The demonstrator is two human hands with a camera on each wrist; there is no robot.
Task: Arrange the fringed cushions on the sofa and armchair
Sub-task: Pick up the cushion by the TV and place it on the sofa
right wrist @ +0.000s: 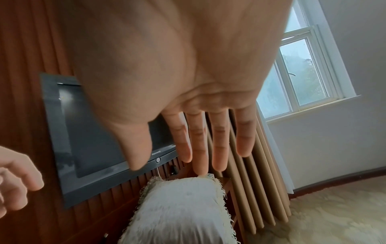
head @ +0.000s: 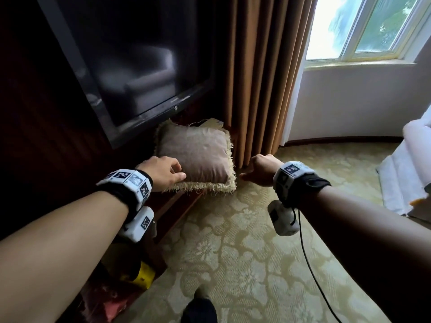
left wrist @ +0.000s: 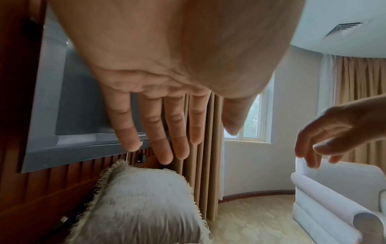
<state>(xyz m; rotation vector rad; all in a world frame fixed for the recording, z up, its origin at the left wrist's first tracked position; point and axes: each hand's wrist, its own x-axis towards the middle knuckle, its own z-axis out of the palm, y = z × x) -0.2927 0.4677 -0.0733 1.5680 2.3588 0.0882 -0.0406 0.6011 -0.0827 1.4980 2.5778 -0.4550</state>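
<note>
I keep both hands spread, holding nothing: left hand [head: 163,171] at the fringed cushion [head: 198,157], right hand [head: 261,170] beside it. I grip opposite edges, avoiding fringe.

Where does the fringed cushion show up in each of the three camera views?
Head view: the fringed cushion lies centre frame, below the television, between the two hands.
Left wrist view: bottom centre-left, under the fingers of the left hand.
Right wrist view: bottom centre, below the fingers of the right hand.
Shared landmark: the brown curtain just right of the cushion.
</note>
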